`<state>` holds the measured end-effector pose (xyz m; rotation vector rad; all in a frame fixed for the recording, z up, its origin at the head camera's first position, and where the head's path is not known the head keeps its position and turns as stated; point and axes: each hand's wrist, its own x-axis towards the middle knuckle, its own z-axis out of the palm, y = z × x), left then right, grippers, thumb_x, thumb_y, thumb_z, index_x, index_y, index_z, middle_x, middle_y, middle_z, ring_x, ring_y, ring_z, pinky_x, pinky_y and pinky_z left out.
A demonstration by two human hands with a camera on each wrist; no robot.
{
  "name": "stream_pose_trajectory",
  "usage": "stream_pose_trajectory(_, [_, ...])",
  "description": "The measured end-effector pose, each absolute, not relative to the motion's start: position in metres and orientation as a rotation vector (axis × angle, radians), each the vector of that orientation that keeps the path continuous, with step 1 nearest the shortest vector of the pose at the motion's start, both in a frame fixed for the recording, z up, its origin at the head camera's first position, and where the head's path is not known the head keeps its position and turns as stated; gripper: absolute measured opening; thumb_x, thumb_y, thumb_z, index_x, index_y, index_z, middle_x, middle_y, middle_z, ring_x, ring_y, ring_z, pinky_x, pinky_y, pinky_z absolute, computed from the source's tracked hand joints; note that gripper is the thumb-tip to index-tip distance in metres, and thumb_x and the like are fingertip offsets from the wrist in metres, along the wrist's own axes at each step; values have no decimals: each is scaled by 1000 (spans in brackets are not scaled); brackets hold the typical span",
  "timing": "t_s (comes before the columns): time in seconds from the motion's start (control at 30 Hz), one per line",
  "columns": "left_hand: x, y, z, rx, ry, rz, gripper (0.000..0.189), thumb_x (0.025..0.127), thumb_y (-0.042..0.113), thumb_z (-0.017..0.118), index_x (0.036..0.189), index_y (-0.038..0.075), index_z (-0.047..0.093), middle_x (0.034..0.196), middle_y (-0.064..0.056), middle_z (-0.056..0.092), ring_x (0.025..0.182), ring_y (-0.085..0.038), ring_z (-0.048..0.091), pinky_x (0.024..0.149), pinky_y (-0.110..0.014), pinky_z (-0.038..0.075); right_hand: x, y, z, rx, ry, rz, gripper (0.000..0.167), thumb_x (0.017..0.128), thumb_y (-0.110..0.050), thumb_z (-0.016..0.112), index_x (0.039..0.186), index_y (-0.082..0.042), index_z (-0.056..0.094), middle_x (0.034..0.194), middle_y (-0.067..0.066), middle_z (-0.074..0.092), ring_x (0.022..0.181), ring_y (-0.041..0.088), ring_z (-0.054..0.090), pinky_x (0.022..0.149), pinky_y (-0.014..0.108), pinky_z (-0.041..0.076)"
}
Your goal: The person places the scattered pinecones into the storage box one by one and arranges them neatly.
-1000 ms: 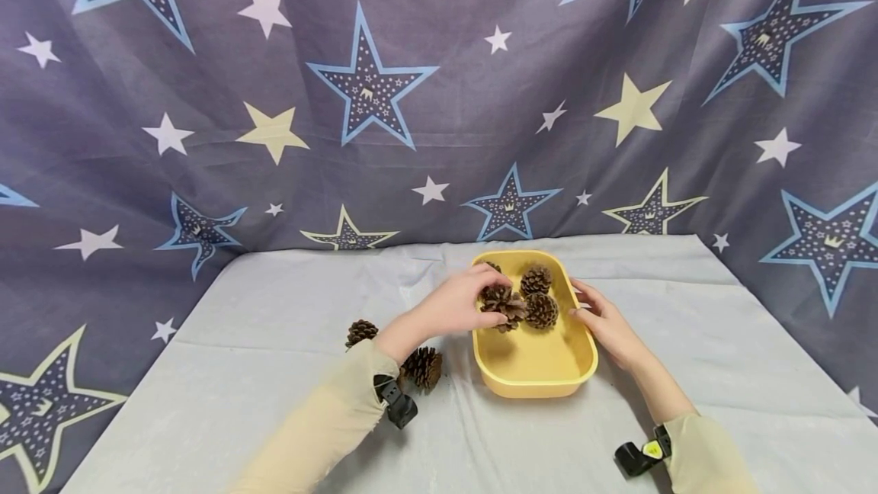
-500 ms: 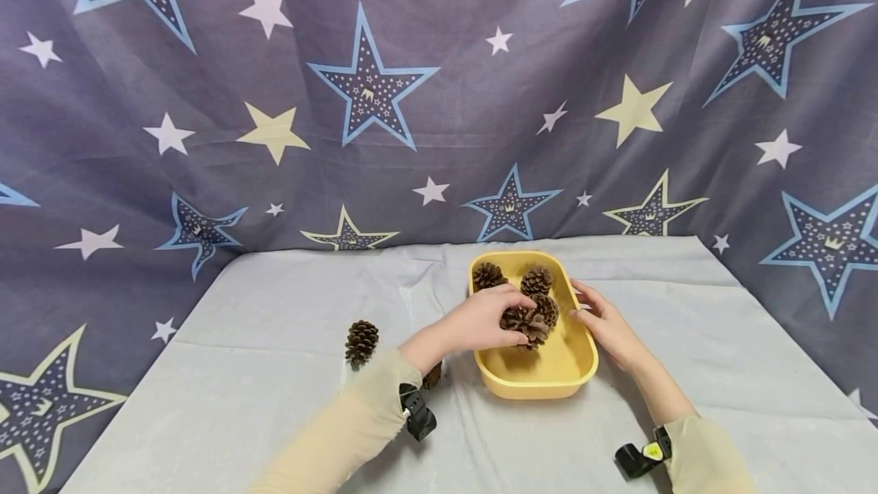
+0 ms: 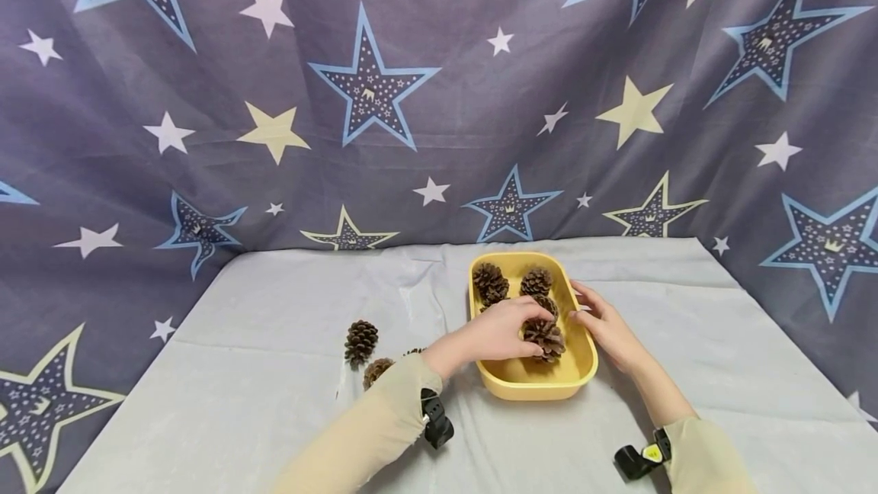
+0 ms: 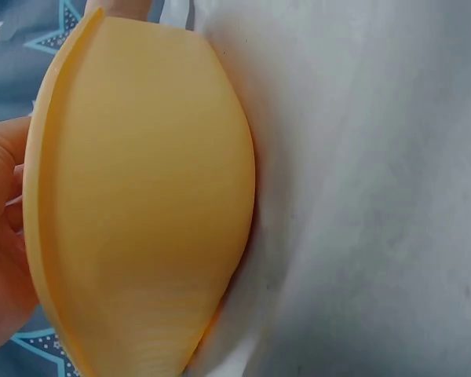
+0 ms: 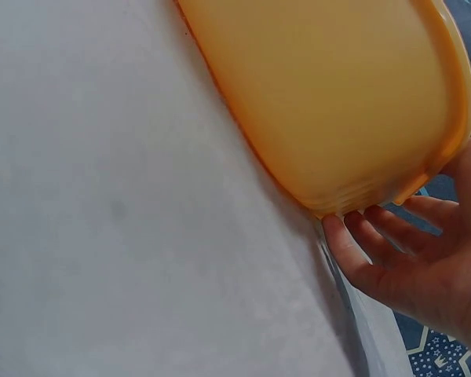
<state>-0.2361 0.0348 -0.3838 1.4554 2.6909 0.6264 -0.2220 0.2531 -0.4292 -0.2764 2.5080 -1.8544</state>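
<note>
In the head view my left hand [image 3: 506, 330] reaches over the left rim of a yellow plastic bin [image 3: 535, 387] and grips a brown pine cone [image 3: 546, 341] low inside it. Behind the fingers lie several more pine cones, among them one at the back left [image 3: 490, 280] and one at the back right [image 3: 536, 280]. My right hand [image 3: 610, 330] holds the bin's right side, thumb at the rim and fingers along the outer wall. The right wrist view shows its fingertips [image 5: 334, 228] against the bin's outside. In the left wrist view the bin wall hides the pine cones.
Left of the bin, more pine cones lie on the grey cloth-covered table [image 3: 274, 326]: one upright [image 3: 361, 343], another [image 3: 377, 372] partly behind the left sleeve [image 3: 370, 418]. A star-patterned curtain [image 3: 439, 97] hangs behind the table.
My left hand has moved right and toward me inside the bin with its pine cone, uncovering those at the back left. The right hand and bin stay nearly in place.
</note>
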Motion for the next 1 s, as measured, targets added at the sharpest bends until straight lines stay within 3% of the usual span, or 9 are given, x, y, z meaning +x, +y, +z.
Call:
stream_pose_trajectory(0.47, [-239,49,-390,1361,2714,566,47,79,22,69,123,14,56,121,1,55,111,-10,51,97,-18,38,-223,254,-429,-284,2457,-1896,59,89,-5,47,143,0,22,129,31,38,100,19,52,78,22,49])
stream_pose_trajectory(1.0, [-238,56,-393,1268,2821,518,47,80,24,67,125,14,54,117,1,55,106,-12,54,93,-22,42,-223,255,-429,-267,2451,-1879,59,90,-6,45,144,-2,20,129,30,38,103,24,51,81,28,50])
